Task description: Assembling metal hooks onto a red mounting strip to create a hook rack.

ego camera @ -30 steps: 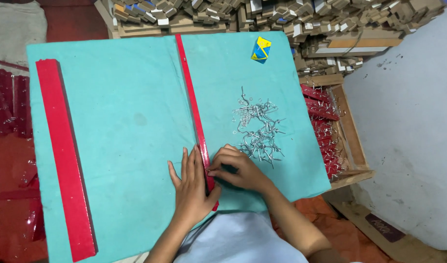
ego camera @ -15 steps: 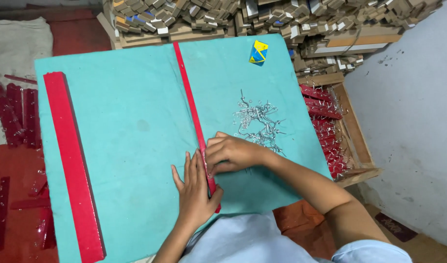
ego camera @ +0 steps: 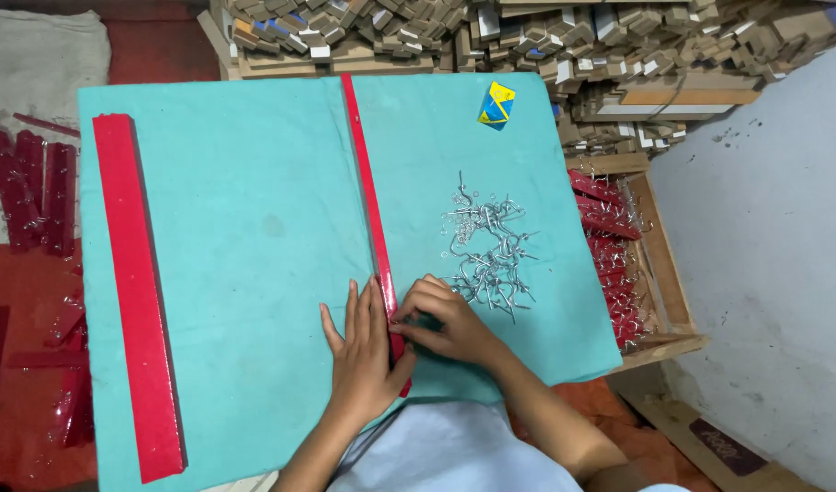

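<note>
While working at the near edge of the teal cloth [ego camera: 254,237], pressed the left hand [ego camera: 363,351] flat and open, fingers straight, over the near end of the thin red strip [ego camera: 368,191], gripping nothing, only pinning it down. Bunched the right hand [ego camera: 445,323] narrowly, fingertips drawn together against the strip's right edge beside the left thumb; could not tell whether anything small was nipped between them. Found the strip itself lying on the cloth, running from under both hands straight away to the far edge

Just beyond the right hand, saw a loose heap of small metal hooks [ego camera: 486,251], tangled and apart from the strip. Saw no hooks along the strip's visible length, so judged the work on this piece barely begun, at its near end, with nearly all of the heap left. Well to the left, noted a wider red bar [ego camera: 135,292] lying parallel and untouched

Off the cloth to the right, made out a wooden crate [ego camera: 664,264] holding red strips with hooks [ego camera: 609,237], seemingly finished pieces. Farther off, spotted a small yellow and blue box [ego camera: 496,103] near the far edge, and past it stacked cardboard cartons [ego camera: 527,36]
</note>
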